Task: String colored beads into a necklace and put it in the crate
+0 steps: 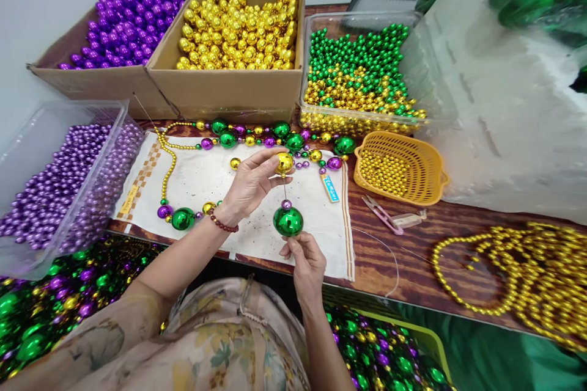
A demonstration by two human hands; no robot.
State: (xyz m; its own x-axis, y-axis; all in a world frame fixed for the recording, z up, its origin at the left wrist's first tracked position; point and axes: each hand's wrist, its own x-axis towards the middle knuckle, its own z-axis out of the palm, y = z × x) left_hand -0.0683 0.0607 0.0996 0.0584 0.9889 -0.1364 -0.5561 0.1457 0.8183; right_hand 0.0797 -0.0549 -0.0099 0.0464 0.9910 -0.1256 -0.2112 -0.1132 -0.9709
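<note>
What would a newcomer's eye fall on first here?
Probably the two cardboard boxes at the back left, heaped with purple beads and gold beads. Next, over the white cloth, the left hand holds a gold bead above a large green bead that the right hand grips from below. Gold bead strands piled at the right stand out too.

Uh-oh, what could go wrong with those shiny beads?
The gold bead pinched in the left hand is round and shiny, so it might slip. The small loose gold bead on the white cloth could roll away. The tips of the pink snips on the table might poke a reaching hand.
</note>
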